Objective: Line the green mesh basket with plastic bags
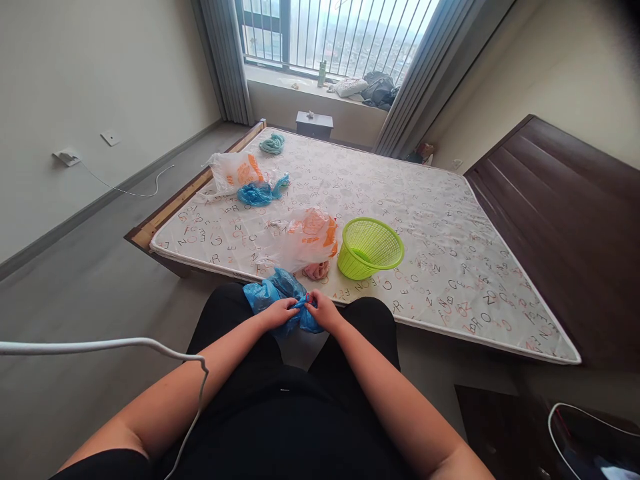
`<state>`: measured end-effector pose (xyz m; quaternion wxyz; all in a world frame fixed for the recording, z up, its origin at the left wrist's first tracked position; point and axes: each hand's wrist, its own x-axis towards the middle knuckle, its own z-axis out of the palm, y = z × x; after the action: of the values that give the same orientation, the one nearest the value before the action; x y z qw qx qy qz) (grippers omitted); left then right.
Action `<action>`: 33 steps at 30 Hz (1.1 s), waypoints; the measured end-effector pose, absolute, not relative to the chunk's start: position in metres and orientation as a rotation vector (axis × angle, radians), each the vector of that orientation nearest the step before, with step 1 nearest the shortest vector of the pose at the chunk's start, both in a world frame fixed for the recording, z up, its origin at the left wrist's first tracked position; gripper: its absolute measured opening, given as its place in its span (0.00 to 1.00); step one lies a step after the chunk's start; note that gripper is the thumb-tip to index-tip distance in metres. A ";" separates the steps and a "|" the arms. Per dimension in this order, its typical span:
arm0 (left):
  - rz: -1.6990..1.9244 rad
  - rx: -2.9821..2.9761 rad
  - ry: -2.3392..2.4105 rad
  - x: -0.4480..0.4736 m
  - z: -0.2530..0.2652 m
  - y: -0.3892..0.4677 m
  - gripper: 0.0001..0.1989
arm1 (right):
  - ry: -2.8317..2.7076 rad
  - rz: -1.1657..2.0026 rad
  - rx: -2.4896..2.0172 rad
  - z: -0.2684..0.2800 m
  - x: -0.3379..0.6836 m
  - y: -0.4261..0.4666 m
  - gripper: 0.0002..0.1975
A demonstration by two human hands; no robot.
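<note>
Between my knees, a blue plastic bag [273,291] hangs bunched up at the mattress's near edge. My left hand [281,313] pinches its gathered part from the left. My right hand [323,311] is closed on the same bag from the right, close to the left fingertips, with a small red bit showing there. Just beyond lies a clear plastic bag [305,240] with orange print. A pink bundle [317,270] rests beside it, partly covered. To the right, a lime green plastic basket [370,248] stands upright on the mattress.
The patterned mattress [430,233] lies on a wooden bed frame. Farther left on it are another printed bag [233,172], a blue bag [260,193] and a teal bundle [273,144]. A white cable [100,345] crosses my left arm. A dark headboard [560,233] rises at right.
</note>
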<state>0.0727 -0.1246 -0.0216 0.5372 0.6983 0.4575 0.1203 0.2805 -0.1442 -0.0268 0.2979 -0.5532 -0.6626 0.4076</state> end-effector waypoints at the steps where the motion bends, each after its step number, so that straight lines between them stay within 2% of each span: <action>1: 0.281 1.671 1.088 0.073 -0.022 -0.125 0.12 | -1.758 1.087 -1.472 -0.026 0.281 -0.144 0.08; 33: 0.185 1.729 1.085 0.072 -0.032 -0.125 0.11 | -1.805 1.092 -1.445 -0.026 0.279 -0.142 0.06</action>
<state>0.0724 -0.1248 -0.0323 0.5192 0.7211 0.4522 0.0772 0.2788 -0.1420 -0.0258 0.2881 -0.5411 -0.6760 0.4089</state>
